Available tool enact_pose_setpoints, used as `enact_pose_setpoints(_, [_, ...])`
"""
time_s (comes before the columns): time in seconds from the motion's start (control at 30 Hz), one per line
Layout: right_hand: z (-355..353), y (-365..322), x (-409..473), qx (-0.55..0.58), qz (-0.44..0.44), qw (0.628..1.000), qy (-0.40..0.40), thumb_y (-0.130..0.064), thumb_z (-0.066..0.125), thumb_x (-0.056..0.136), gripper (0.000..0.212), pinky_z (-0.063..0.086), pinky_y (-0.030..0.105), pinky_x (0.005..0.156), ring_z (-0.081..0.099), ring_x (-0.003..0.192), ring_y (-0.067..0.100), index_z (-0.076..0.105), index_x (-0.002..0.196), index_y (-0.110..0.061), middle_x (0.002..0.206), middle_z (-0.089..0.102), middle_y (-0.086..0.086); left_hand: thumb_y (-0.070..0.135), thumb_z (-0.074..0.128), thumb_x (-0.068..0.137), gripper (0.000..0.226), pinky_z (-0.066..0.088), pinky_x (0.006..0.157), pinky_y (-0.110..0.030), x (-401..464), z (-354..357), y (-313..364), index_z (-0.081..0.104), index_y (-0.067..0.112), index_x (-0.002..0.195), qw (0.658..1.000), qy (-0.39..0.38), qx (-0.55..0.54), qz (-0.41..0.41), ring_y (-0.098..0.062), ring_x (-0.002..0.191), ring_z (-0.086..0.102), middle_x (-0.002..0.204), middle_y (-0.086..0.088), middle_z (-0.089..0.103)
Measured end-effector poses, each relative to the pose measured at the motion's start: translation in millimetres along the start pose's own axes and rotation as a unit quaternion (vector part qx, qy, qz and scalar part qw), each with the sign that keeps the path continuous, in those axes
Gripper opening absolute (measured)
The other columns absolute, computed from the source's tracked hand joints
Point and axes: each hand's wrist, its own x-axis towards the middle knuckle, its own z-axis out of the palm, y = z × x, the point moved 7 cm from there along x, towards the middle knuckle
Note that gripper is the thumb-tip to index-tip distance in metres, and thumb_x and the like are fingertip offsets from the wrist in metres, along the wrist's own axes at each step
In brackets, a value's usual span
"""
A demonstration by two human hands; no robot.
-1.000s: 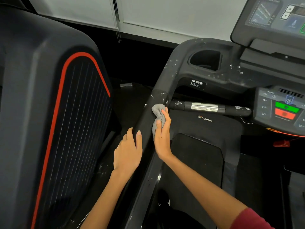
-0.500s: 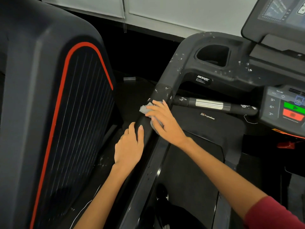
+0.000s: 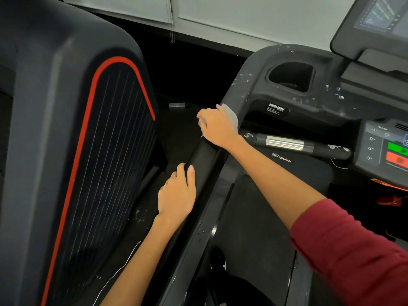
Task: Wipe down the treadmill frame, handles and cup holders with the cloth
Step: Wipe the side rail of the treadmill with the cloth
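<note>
On the left side arm of the treadmill frame (image 3: 203,164), the right hand (image 3: 217,127) is pressing the grey cloth (image 3: 231,114) over the top of the rail, just where it is curving up toward the console. Fingers are wrapping over the outer edge of the rail with the cloth pinned underneath; only a strip of cloth is showing past the knuckles, so I can't tell how much is bunched under the palm. Left hand (image 3: 176,193) is lying flat on the same rail lower down, fingers relaxed, gripping nothing, well apart from the cloth and probably just bracing. Progress, judging by surfaces: early-to-mid. White specks are still sitting on the upper curve of the frame, around the cup holder (image 3: 291,77), and on both ends of the horizontal handle (image 3: 295,144) beside the right wrist. The rail stretch between the two hands is looking cleaner. Remaining, as I read it: upper curve, cup holder rim and pocket, the handle, and whatever is on the far side, which is out of view.
</note>
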Motion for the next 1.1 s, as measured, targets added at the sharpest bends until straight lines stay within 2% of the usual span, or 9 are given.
enact_pose_setpoints(0.13, [-1.4, -29.1, -3.2, -0.091, -0.042, 0.993, -0.061, -0.016, 0.036, 0.098, 0.029, 0.034, 0.028, 0.080, 0.064, 0.091, 0.025, 0.063, 0.106, -0.009, 0.096, 0.070, 0.005, 0.043, 0.018, 0.101, 0.050, 0.042, 0.093, -0.044, -1.6, -2.2, 1.6, 0.038, 0.017, 0.138, 1.000, 0.004, -0.004, 0.004, -0.027, 0.111, 0.057, 0.127, -0.008, 0.057])
enact_pose_setpoints(0.27, [14.7, -50.1, -19.0, -0.034, -0.062, 0.994, -0.080, -0.016, 0.039, 0.097, 0.028, 0.042, 0.033, 0.081, 0.065, 0.079, 0.026, 0.064, 0.099, -0.006, 0.084, 0.071, 0.009, 0.040, 0.018, 0.102, 0.047, 0.040, 0.091, -0.043, -2.9, -3.8, 1.4, 0.039, 0.018, 0.137, 1.000, -0.002, -0.006, -0.006, -0.029, 0.112, 0.056, 0.129, -0.008, 0.056])
enact_pose_setpoints(0.37, [20.1, -59.5, -42.0, 0.092, -0.090, 0.991, -0.045, -0.019, 0.037, 0.092, 0.031, 0.046, 0.035, 0.079, 0.060, 0.064, 0.016, 0.066, 0.089, -0.008, 0.073, 0.069, 0.002, 0.039, 0.017, 0.102, 0.043, 0.041, 0.086, -0.043, -1.7, -3.2, 0.3, 0.045, 0.019, 0.128, 1.000, -0.008, -0.021, -0.015, -0.029, 0.104, 0.058, 0.119, -0.007, 0.060])
enact_pose_setpoints(0.43, [19.7, -59.3, -58.7, 0.131, -0.127, 0.983, -0.028, -0.023, 0.036, 0.091, 0.032, 0.044, 0.034, 0.086, 0.060, 0.071, 0.011, 0.066, 0.090, -0.014, 0.082, 0.069, -0.004, 0.038, 0.019, 0.102, 0.039, 0.042, 0.085, -0.043, -0.5, -2.9, -0.8, 0.046, 0.019, 0.123, 0.999, -0.009, -0.026, -0.021, -0.029, 0.100, 0.058, 0.113, -0.006, 0.061])
enact_pose_setpoints(0.53, [11.0, -49.2, -77.5, 0.170, -0.203, 0.964, -0.029, -0.017, 0.043, 0.094, 0.028, 0.035, 0.031, 0.104, 0.060, 0.098, 0.010, 0.067, 0.107, -0.014, 0.106, 0.068, -0.005, 0.037, 0.020, 0.102, 0.037, 0.044, 0.086, -0.046, 2.6, -1.3, -1.5, 0.048, 0.018, 0.117, 0.999, -0.008, -0.030, -0.025, -0.028, 0.097, 0.059, 0.108, -0.007, 0.062])
enact_pose_setpoints(0.67, [-4.7, -31.4, -76.3, 0.151, -0.273, 0.950, -0.009, -0.007, 0.042, 0.089, 0.032, 0.033, 0.036, 0.107, 0.058, 0.101, 0.017, 0.064, 0.113, -0.007, 0.105, 0.065, 0.003, 0.038, 0.019, 0.102, 0.042, 0.044, 0.090, -0.049, 6.5, -0.6, 0.7, 0.046, 0.017, 0.126, 1.000, -0.010, -0.021, -0.019, -0.029, 0.100, 0.059, 0.112, -0.009, 0.062])
enact_pose_setpoints(0.83, [-10.6, 4.8, -39.3, 0.074, -0.220, 0.972, 0.028, -0.012, 0.039, 0.087, 0.034, 0.037, 0.039, 0.104, 0.061, 0.096, 0.022, 0.065, 0.107, -0.006, 0.104, 0.066, 0.006, 0.035, 0.018, 0.102, 0.041, 0.045, 0.087, -0.047, 8.7, -1.1, 6.1, 0.047, 0.015, 0.123, 1.000, 0.002, -0.008, -0.004, -0.029, 0.094, 0.060, 0.103, -0.009, 0.064])
enact_pose_setpoints(1.0, [-11.7, 16.1, -11.0, 0.070, -0.072, 0.992, 0.075, -0.020, 0.039, 0.085, 0.029, 0.043, 0.036, 0.093, 0.063, 0.077, 0.017, 0.068, 0.085, -0.014, 0.082, 0.069, -0.002, 0.036, 0.017, 0.102, 0.041, 0.044, 0.087, -0.046, 12.4, -0.2, 9.8, 0.049, 0.015, 0.119, 1.000, 0.010, -0.013, -0.017, -0.029, 0.092, 0.060, 0.100, -0.007, 0.064])
enact_pose_setpoints(1.1, [-4.8, -0.1, -20.2, 0.050, -0.011, 0.993, 0.108, -0.023, 0.042, 0.083, 0.027, 0.036, 0.029, 0.092, 0.060, 0.073, 0.011, 0.068, 0.077, -0.022, 0.077, 0.068, -0.008, 0.036, 0.017, 0.102, 0.041, 0.043, 0.087, -0.044, 17.3, 0.6, 16.1, 0.049, 0.015, 0.118, 1.000, 0.005, -0.013, -0.024, -0.029, 0.095, 0.059, 0.102, -0.007, 0.063])
